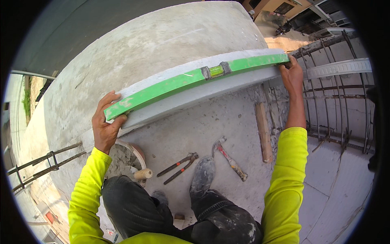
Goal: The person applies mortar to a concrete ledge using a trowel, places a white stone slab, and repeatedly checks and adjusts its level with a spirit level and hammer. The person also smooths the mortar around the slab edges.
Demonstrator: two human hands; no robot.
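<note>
A long green spirit level point(170, 84) lies along the top of a pale block course point(170, 99), its vial in the middle facing up. My left hand point(106, 121) grips the level's left end, thumb on the near side and fingers on the far side. At the other end, my right hand point(292, 75) is closed round the level's right tip. Both my sleeves are bright yellow. Below the wall, near my feet, a pair of pincers point(178, 167) with orange-and-black handles and a claw hammer point(230, 159) with a worn red handle lie on the concrete floor.
A bucket point(137, 152) of grey mortar stands by my left knee, a wooden tool handle point(143, 174) at its rim. A timber piece point(263, 132) leans at right. Rebar sticks out at left point(44, 164) and right point(339, 97). Beyond the wall is a concrete slab point(162, 40).
</note>
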